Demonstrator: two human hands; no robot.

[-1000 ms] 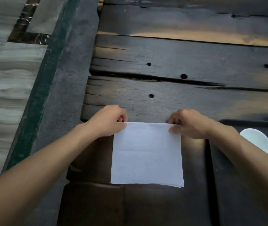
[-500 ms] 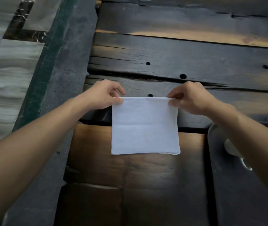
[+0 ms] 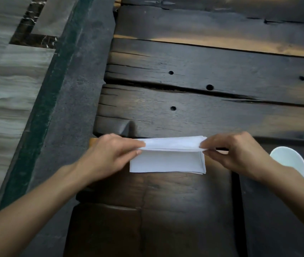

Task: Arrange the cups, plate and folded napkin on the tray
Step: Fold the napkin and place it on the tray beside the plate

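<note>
Napkin (image 3: 168, 160): half-folded on desk (image 3: 203, 71); left hand (image 3: 110, 154) and right hand (image 3: 234, 153) fingers pinching its folded edge. Cup (image 3: 289, 162) on tray (image 3: 277, 210).

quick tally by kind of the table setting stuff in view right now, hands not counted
napkin: 1
cup: 1
tray: 1
total: 3

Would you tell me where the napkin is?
Head view, centre: the napkin rests on the table, pinched between left hand and right hand, left of the tray.
</note>
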